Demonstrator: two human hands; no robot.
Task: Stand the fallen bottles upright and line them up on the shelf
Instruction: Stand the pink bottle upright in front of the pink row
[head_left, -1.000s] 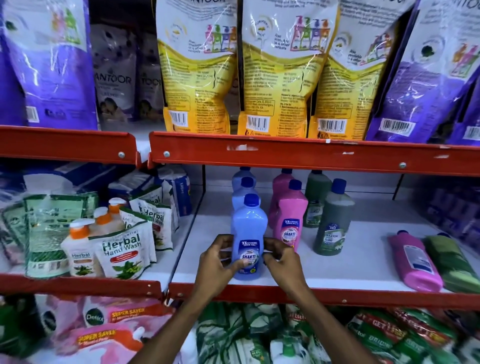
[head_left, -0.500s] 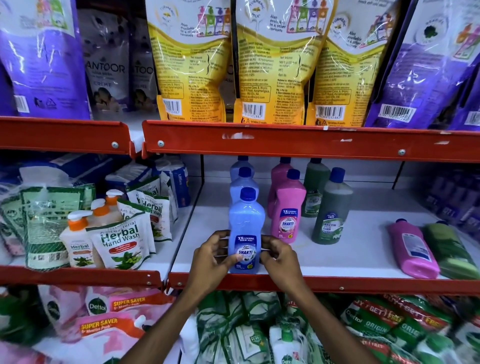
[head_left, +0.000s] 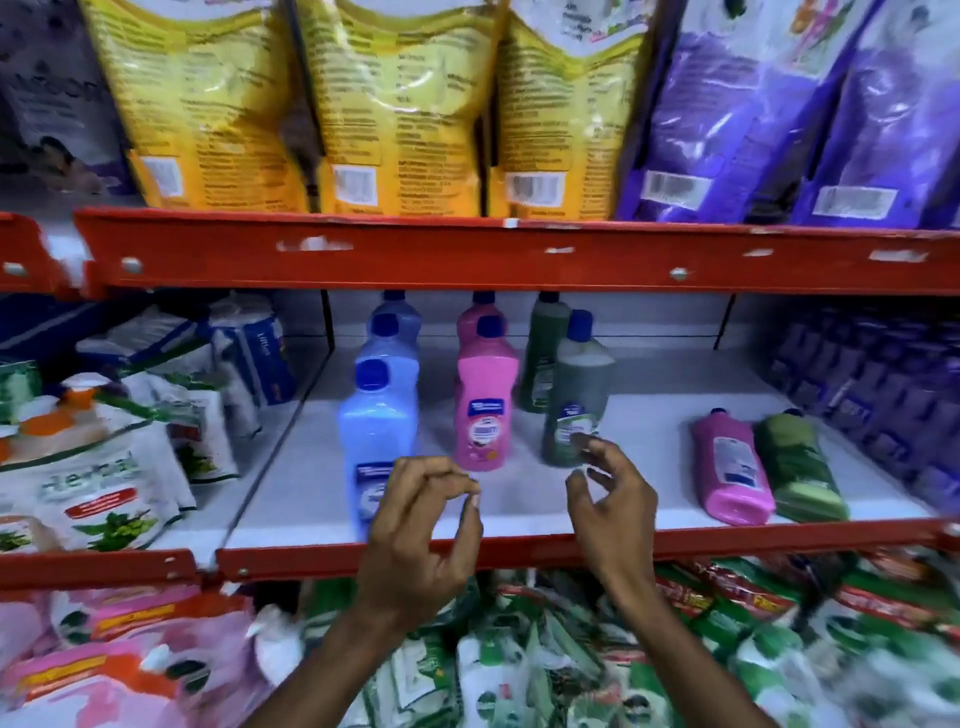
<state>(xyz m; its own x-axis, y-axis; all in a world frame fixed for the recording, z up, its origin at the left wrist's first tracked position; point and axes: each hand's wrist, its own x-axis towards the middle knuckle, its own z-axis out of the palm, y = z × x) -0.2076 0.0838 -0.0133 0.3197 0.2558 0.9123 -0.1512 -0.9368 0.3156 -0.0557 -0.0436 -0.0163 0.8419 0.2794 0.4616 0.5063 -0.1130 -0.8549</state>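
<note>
Three rows of bottles stand upright on the white shelf (head_left: 519, 499): blue ones led by the front blue bottle (head_left: 376, 431), pink ones led by a pink bottle (head_left: 485, 410), and green ones led by a green bottle (head_left: 574, 400). At the right, a fallen pink bottle (head_left: 730, 465) and a fallen green bottle (head_left: 800, 467) lie side by side, caps pointing to the back. My left hand (head_left: 421, 525) hovers just right of the front blue bottle, fingers curled, holding nothing. My right hand (head_left: 610, 499) floats empty before the green row, fingers apart.
Yellow and purple pouches (head_left: 400, 104) hang over the red shelf beam (head_left: 467, 254) above. Hand wash packs (head_left: 98, 493) fill the bay to the left, purple packs (head_left: 878, 395) the right end. Green and pink refill pouches (head_left: 519, 660) sit below the red front lip (head_left: 519, 553).
Both hands have let go of the front blue bottle, which stays upright. They have shifted right, the right hand now in front of the green row. The view has swung right and blurred.
</note>
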